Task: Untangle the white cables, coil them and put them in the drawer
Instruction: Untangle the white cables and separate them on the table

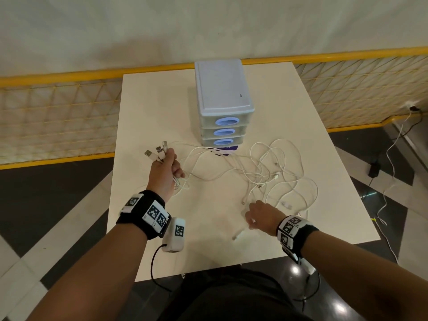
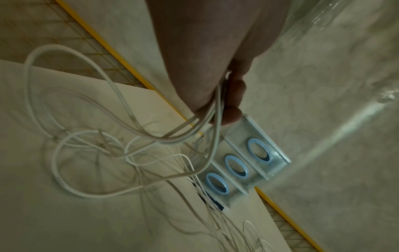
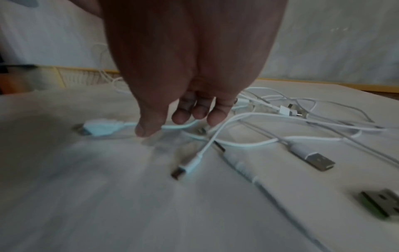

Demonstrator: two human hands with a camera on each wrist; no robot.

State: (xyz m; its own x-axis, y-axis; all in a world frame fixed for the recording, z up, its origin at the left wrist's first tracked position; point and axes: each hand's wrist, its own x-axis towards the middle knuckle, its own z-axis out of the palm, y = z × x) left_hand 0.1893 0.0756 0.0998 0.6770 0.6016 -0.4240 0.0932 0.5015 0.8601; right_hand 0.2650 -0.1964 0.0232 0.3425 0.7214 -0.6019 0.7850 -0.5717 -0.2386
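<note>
Several white cables lie tangled on the white table, in front of a grey three-drawer unit whose drawers are all closed. My left hand is raised over the table's left side and grips a bundle of these cables, with USB plugs sticking up from the fist. In the left wrist view, the strands hang from that hand. My right hand is low over the near part of the tangle. Its thumb and fingers straddle one cable without clearly pinching it.
Loose plugs lie on the table to the right of my right hand. A yellow mesh railing runs behind and to the left of the table. Another white lead trails over the floor on the right. A blue label sits under the drawer unit.
</note>
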